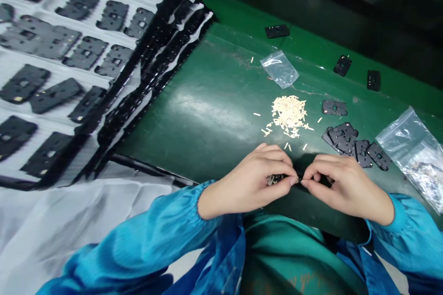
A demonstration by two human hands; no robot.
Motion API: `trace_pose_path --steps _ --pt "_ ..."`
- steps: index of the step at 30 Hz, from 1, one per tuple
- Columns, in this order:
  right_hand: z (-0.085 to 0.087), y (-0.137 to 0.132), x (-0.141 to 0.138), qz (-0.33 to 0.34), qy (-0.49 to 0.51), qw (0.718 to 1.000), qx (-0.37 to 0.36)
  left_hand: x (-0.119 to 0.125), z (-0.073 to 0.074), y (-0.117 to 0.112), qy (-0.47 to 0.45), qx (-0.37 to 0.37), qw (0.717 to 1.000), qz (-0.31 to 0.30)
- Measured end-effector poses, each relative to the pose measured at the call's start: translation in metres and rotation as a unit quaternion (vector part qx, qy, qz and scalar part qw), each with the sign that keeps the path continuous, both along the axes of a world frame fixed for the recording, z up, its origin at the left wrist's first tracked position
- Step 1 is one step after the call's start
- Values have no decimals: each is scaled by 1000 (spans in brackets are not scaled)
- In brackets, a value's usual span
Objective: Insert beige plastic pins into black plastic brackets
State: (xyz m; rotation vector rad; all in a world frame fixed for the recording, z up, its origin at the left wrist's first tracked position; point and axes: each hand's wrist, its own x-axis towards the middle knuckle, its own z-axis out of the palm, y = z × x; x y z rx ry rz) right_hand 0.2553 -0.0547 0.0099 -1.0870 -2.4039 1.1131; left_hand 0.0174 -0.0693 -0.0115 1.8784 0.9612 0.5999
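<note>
My left hand [247,184] and my right hand [346,186] meet fingertip to fingertip at the near edge of the green table [207,101]. The left hand's fingers are curled round a small bunch of pale metal pins [275,179]. The right hand pinches a black plastic part [325,179], mostly hidden under its fingers. Just beyond the hands lies a heap of small cream-coloured pins [289,113]. A pile of flat black plastic parts [353,145] sits to the right of the heap.
White sheets [69,55] with rows of black parts cover the left, with stacked black trays [155,64] along their edge. One small clear bag [279,69] lies behind the heap and a larger filled one [415,152] at right. Single black parts [277,31] lie at the far edge.
</note>
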Motion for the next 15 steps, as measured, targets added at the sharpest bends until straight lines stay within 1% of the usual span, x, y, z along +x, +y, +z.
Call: trace_pose_path --steps 2,4,6,7,8,9,11,15 --pt "0 2 0 -64 32 997 -35 4 1 2 -55 -27 997 43" --pt "-4 4 -2 -120 69 984 -116 8 1 3 -102 -35 989 100" --pt "-8 6 -5 -148 111 957 -225 11 2 3 -130 -35 980 143" --pt "-9 7 -7 -160 131 942 -266 12 2 4 -137 -36 978 155" --pt "-10 9 -9 -175 149 929 -291 13 2 4 -142 -41 976 162" --pt "-10 11 -11 -190 162 920 -302 13 3 5 -144 -49 974 165" --pt "-7 15 -14 -213 176 912 -304 14 4 7 -150 -78 971 167" --pt "1 26 -19 -212 182 907 -315 13 8 11 -174 -149 958 173"
